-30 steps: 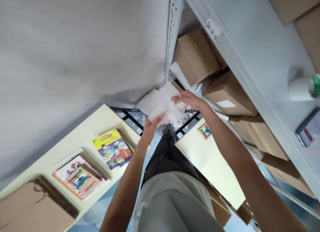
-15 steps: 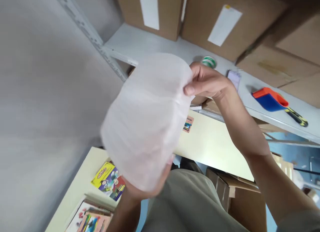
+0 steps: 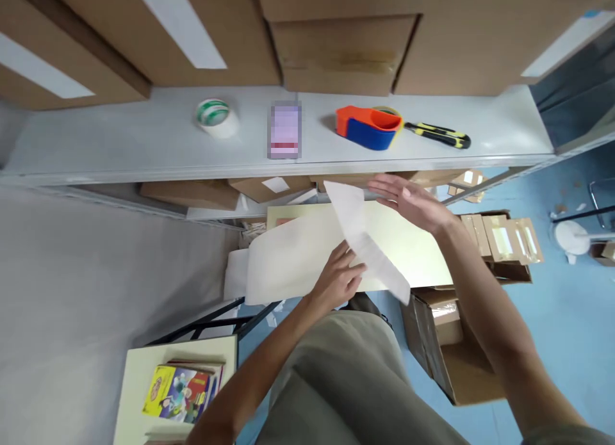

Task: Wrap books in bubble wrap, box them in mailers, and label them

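Left hand (image 3: 336,280) pinches the white paper (image 3: 307,253); right hand (image 3: 410,202) hovers open.

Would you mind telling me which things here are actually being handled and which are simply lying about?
In hand:
- white paper sheet, gripped by the left hand
- right hand, open by its upper end

Lying about:
- tape roll
- tape dispenser
- utility knife
- picture book
- cardboard boxes

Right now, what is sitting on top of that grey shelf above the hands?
On the grey shelf: a tape roll, a blurred card, an orange-blue tape dispenser, a yellow-black knife and cardboard boxes. Behind them is hidden.
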`<action>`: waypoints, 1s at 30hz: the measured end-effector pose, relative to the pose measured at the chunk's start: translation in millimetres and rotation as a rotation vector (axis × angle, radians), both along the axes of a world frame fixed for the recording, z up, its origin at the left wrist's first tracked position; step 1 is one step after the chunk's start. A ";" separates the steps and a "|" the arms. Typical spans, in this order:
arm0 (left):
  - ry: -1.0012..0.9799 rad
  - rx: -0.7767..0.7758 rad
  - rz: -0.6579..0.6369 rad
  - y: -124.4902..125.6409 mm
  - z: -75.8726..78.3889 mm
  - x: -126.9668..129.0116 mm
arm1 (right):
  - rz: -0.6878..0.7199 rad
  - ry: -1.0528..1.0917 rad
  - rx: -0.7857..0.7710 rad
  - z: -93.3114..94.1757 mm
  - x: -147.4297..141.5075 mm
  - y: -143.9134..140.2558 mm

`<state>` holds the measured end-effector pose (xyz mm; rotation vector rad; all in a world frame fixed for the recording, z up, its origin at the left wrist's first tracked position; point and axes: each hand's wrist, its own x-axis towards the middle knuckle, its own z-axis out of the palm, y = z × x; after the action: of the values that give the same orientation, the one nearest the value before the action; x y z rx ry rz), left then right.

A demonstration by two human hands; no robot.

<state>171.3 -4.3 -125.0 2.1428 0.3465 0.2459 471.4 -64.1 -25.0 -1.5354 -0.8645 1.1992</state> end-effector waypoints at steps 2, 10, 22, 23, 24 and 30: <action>0.022 0.077 -0.094 -12.8 -26.6 34.5 | -0.085 0.022 -0.048 -23.3 12.8 -47.1; 0.219 0.184 -0.295 -57.0 -124.7 117.8 | -0.358 -0.209 -0.353 -126.2 28.8 -163.1; 0.639 0.222 0.109 -20.1 -173.3 24.6 | -0.432 -0.415 -0.810 -284.5 71.5 -200.4; 0.688 0.246 0.210 -10.8 -177.3 8.4 | -0.429 -0.428 -0.824 -289.0 70.5 -200.4; 0.733 0.262 0.284 -2.8 -181.3 -6.1 | -0.428 -0.440 -0.836 -292.6 69.6 -200.0; 0.802 0.261 0.371 9.7 -202.2 -48.1 | -0.467 -0.489 -0.855 -300.1 66.2 -199.2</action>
<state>123.3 5.5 -327.2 2.3417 1.2312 -0.4054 537.7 -263.3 -325.1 -2.6201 -0.2135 0.8768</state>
